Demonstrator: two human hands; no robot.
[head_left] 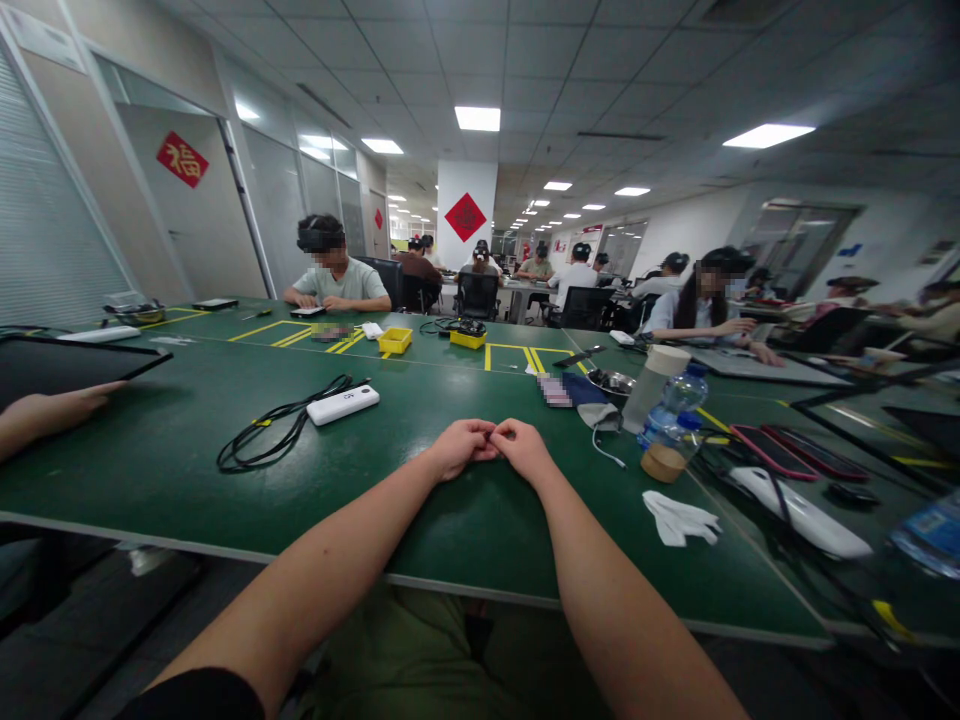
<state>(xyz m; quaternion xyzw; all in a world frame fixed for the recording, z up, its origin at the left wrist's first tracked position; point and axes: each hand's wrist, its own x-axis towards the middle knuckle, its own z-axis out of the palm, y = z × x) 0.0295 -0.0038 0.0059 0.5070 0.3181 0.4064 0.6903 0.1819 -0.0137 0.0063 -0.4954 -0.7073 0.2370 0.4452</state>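
Over the front of the green table (420, 535), my left hand (461, 447) and my right hand (523, 448) meet, fingertips touching. Both have their fingers curled and closed together in a pinch. Whatever may be between the fingertips is hidden or too small to name. To the left of my hands lies a white power bank (343, 404) beside a looped black cable (259, 435). A crumpled white glove (681, 518) rests to the right of my right forearm.
Plastic bottles (675, 400), a metal bowl (611, 382) and a white device (799, 512) with cables stand or lie on the right. Yellow trays (395, 341) sit farther back. Another person's hand (64, 415) holds a dark panel (75, 368) at left. Co-workers sit across the table.
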